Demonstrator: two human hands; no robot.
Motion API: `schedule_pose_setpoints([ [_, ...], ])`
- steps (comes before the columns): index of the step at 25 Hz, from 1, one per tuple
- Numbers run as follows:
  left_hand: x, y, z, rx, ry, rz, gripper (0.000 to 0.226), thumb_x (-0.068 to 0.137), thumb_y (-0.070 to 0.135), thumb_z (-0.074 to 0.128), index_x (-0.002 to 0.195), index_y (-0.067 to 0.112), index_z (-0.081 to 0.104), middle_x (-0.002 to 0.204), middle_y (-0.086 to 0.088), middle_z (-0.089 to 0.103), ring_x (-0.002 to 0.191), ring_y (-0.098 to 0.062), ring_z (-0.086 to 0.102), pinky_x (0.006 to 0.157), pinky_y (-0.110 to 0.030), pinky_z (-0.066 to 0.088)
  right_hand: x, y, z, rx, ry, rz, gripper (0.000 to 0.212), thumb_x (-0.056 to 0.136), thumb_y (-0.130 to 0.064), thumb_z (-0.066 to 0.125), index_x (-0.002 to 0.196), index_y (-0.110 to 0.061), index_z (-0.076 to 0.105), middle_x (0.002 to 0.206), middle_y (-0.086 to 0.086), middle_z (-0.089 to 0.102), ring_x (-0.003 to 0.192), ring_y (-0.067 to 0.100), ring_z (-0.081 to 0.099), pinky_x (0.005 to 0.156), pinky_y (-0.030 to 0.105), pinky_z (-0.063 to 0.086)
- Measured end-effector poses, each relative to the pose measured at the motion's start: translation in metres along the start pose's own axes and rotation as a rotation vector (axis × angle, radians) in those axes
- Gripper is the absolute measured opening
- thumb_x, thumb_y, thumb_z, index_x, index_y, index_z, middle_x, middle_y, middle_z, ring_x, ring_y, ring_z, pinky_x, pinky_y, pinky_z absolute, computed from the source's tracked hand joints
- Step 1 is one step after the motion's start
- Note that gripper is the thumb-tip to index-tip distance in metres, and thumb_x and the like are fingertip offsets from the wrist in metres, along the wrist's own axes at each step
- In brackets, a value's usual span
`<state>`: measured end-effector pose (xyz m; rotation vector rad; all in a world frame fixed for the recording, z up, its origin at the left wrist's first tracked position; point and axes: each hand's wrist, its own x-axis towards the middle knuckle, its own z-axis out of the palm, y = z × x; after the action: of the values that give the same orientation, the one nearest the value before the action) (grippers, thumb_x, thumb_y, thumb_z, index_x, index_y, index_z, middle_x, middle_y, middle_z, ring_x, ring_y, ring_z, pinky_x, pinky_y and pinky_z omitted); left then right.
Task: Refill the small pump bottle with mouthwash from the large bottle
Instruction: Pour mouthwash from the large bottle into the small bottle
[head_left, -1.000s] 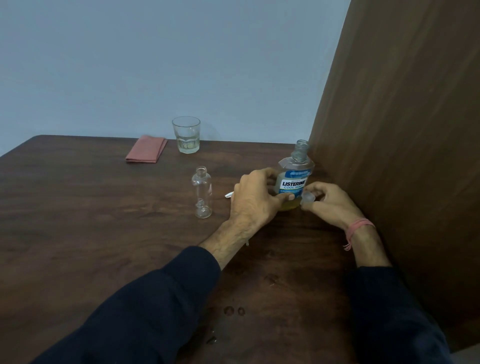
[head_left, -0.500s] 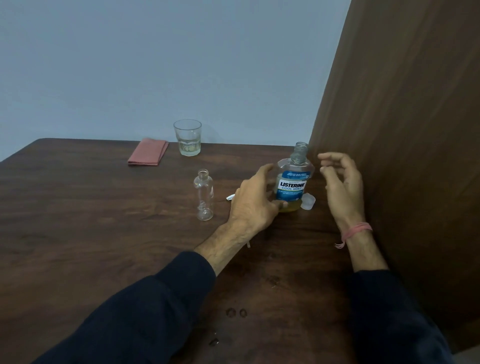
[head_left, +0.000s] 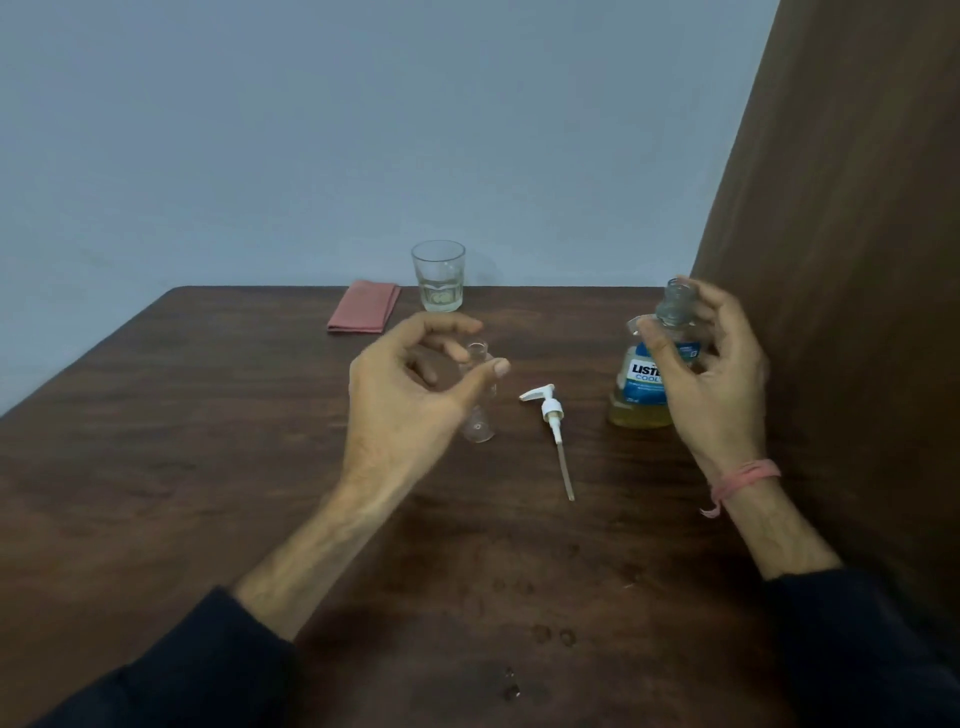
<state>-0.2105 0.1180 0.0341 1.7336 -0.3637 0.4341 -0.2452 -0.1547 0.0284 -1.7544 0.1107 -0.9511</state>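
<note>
On the dark brown wooden table (head_left: 156, 467), whose grain runs across the view and whose near part carries a few small wet spots, the large mouthwash bottle (head_left: 641, 395) stands upright, capless, with a blue label and a little yellow liquid in its base. It serves as landmark here. Just right of it rises a brown wooden panel (head_left: 857, 260), and behind the table a plain pale blue-grey wall (head_left: 311, 130) fills the background.

The right hand (head_left: 711, 374) hovers at the bottle's right side, fingers and thumb loosely curved near its neck; its grip looks relaxed and holds nothing that can be made out, though whether a fingertip touches the neck cannot be told. A pink band (head_left: 743, 478) circles that wrist.

Left of the bottle lies the white pump head (head_left: 550, 408) with its dip tube pointing toward the near edge. Further left stands the small clear bottle (head_left: 480, 421), upright and open at the top, partly hidden by the left hand (head_left: 410, 400), whose fingers curve around it in an open grip, apparently without closing on it.

Far left and behind the bottle, near the wall, stand a drinking glass (head_left: 439, 275) and, beside it, a folded red cloth (head_left: 363, 306). Dark sleeves cover both forearms.
</note>
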Motion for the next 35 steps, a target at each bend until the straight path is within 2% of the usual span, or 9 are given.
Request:
schedule_pose_setpoints([
  [3, 0.021, -0.013, -0.007, 0.073, -0.02, -0.048, 0.058, 0.062, 0.062, 0.108, 0.11, 0.043, 0.082, 0.09, 0.023, 0.067, 0.07, -0.001, 0.052, 0.066, -0.012, 0.05, 0.004, -0.007, 0.02, -0.021, 0.045, -0.043, 0.042, 0.096, -0.034, 0.08, 0.133, -0.021, 0.067, 0.115, -0.023, 0.072, 0.106, -0.01, 0.069, 0.083, 0.011, 0.058],
  [6, 0.027, -0.026, -0.007, 0.193, -0.073, -0.028, 0.07, 0.058, 0.078, 0.101, 0.115, 0.048, 0.075, 0.109, 0.017, 0.069, 0.087, -0.002, 0.067, 0.072, -0.01, 0.054, 0.005, -0.016, 0.042, -0.074, -0.018, -0.108, 0.04, 0.096, -0.029, 0.081, 0.133, -0.022, 0.07, 0.121, -0.016, 0.072, 0.112, -0.001, 0.07, 0.09, 0.018, 0.059],
  [8, 0.027, -0.034, -0.01, 0.107, -0.145, -0.039, 0.055, 0.068, 0.066, 0.104, 0.111, 0.044, 0.079, 0.111, 0.013, 0.078, 0.096, -0.005, 0.077, 0.083, -0.023, 0.067, 0.008, -0.021, 0.053, -0.122, -0.06, -0.169, 0.042, 0.096, -0.026, 0.082, 0.136, -0.022, 0.072, 0.126, -0.007, 0.071, 0.114, 0.006, 0.07, 0.093, 0.019, 0.058],
  [10, 0.028, -0.039, -0.011, 0.009, -0.179, -0.064, 0.041, 0.073, 0.051, 0.106, 0.107, 0.039, 0.086, 0.107, 0.011, 0.085, 0.096, -0.01, 0.082, 0.087, -0.04, 0.073, 0.011, -0.026, 0.067, -0.169, -0.102, -0.232, 0.043, 0.096, -0.022, 0.081, 0.138, -0.02, 0.073, 0.124, -0.005, 0.07, 0.111, 0.004, 0.069, 0.09, 0.009, 0.054],
  [12, 0.028, -0.042, -0.01, -0.011, -0.165, -0.053, 0.038, 0.074, 0.049, 0.105, 0.106, 0.038, 0.088, 0.106, 0.014, 0.087, 0.096, -0.009, 0.084, 0.085, -0.039, 0.073, 0.012, -0.029, 0.077, -0.229, -0.148, -0.3, 0.043, 0.096, -0.021, 0.081, 0.138, -0.018, 0.072, 0.122, -0.005, 0.07, 0.11, 0.003, 0.068, 0.089, 0.007, 0.051],
  [17, 0.026, -0.048, -0.003, -0.071, -0.137, -0.024, 0.031, 0.082, 0.034, 0.105, 0.109, 0.038, 0.089, 0.113, 0.016, 0.086, 0.102, -0.005, 0.083, 0.076, -0.022, 0.069, 0.004, -0.02, 0.082, -0.485, -0.227, -0.55, 0.048, 0.096, -0.016, 0.081, 0.142, -0.019, 0.07, 0.127, -0.004, 0.072, 0.116, 0.016, 0.061, 0.098, 0.032, 0.054],
  [21, 0.028, -0.052, -0.003, -0.116, -0.152, -0.05, 0.031, 0.084, 0.033, 0.104, 0.112, 0.034, 0.09, 0.115, 0.012, 0.087, 0.106, -0.01, 0.085, 0.086, -0.038, 0.074, -0.007, -0.013, 0.085, -0.591, -0.264, -0.644, 0.053, 0.094, -0.012, 0.081, 0.146, -0.02, 0.068, 0.127, -0.005, 0.073, 0.114, 0.021, 0.06, 0.093, 0.043, 0.055],
  [29, 0.03, -0.059, -0.005, -0.106, -0.165, -0.035, 0.033, 0.083, 0.037, 0.103, 0.114, 0.032, 0.09, 0.115, 0.01, 0.088, 0.107, -0.012, 0.086, 0.093, -0.048, 0.072, -0.012, -0.016, 0.087, -0.68, -0.254, -0.69, 0.051, 0.097, -0.016, 0.066, 0.148, -0.019, 0.065, 0.129, -0.003, 0.072, 0.115, 0.024, 0.059, 0.094, 0.045, 0.051],
  [35, 0.029, -0.056, -0.003, -0.106, -0.152, -0.025, 0.034, 0.082, 0.034, 0.103, 0.113, 0.025, 0.091, 0.113, 0.01, 0.088, 0.105, -0.009, 0.086, 0.094, -0.044, 0.072, -0.011, -0.018, 0.087, -0.747, -0.238, -0.722, 0.058, 0.093, -0.006, 0.075, 0.148, -0.02, 0.065, 0.129, -0.004, 0.072, 0.115, 0.026, 0.058, 0.093, 0.042, 0.043],
])
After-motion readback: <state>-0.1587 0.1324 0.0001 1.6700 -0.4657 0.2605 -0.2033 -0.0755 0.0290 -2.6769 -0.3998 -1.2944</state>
